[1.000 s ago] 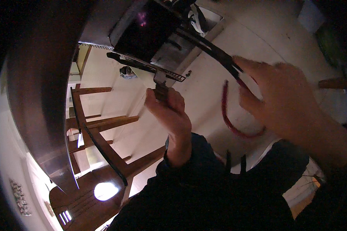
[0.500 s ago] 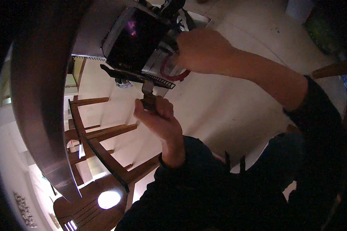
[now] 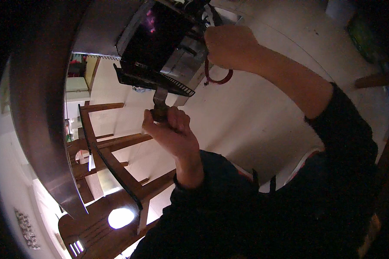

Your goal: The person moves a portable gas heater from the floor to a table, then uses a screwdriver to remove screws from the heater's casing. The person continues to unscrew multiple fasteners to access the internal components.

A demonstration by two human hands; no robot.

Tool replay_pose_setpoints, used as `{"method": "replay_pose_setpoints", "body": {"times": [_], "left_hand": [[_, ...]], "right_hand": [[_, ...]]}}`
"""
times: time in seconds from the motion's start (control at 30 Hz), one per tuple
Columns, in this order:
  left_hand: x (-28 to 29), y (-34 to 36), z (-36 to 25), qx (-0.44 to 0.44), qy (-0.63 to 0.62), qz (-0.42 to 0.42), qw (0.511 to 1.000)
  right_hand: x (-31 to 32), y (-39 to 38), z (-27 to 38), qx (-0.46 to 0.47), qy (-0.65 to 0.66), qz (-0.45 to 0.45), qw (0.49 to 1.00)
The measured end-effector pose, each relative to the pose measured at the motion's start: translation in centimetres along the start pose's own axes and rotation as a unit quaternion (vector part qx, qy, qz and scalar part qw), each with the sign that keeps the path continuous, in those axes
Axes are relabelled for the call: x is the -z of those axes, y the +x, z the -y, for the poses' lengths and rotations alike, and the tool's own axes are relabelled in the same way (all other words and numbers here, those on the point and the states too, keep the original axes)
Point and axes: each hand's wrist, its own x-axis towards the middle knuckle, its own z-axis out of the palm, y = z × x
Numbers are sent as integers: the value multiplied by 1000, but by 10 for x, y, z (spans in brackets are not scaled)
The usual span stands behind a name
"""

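Observation:
My left hand [image 3: 175, 129] is closed around a short dark handle. A flat metal piece [image 3: 161, 96] rises from it and meets the edge of a black slotted tray [image 3: 173, 84]. The tray sticks out from a dark boxy appliance with a glossy panel [image 3: 155, 36]. At the appliance's right side, my right hand [image 3: 231, 47] has its fingers curled, and whatever they grip is hidden. Below that hand hangs a thin red loop [image 3: 222, 81].
A long dark metal edge [image 3: 43, 108] curves down the left side. Wooden chairs [image 3: 116, 172] stand at lower left, one with a bright light patch on it. A pale floor [image 3: 246, 112] lies beneath. Dark cables [image 3: 199, 8] are bunched behind the appliance.
My right hand has moved slightly up and right, and the red loop has swung right, clear of the appliance. My left hand has shifted slightly left with the handle.

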Motion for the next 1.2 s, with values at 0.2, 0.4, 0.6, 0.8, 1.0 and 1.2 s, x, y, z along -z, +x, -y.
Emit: {"method": "replay_pose_setpoints", "body": {"times": [0.2,0.4,0.6,0.8,1.0,1.2], "left_hand": [[-5,0,-1,13,-17,5,1000],[-8,-1,-2,-2,-19,-12,1000],[-5,-3,-1,4,7,24,1000],[-4,-5,2,-28,24,-17,999],[1,-8,2,-34,50,-27,998],[1,-5,6,-51,36,4,998]], "right_hand": [[-13,6,0,3,32,-86,996],[-47,30,-3,-13,65,-72,995],[-71,50,1,-74,108,-106,986],[-87,48,-15,-64,112,-86,988],[-90,54,-19,-77,209,-101,970],[-80,53,-27,-66,278,-82,955]]}}
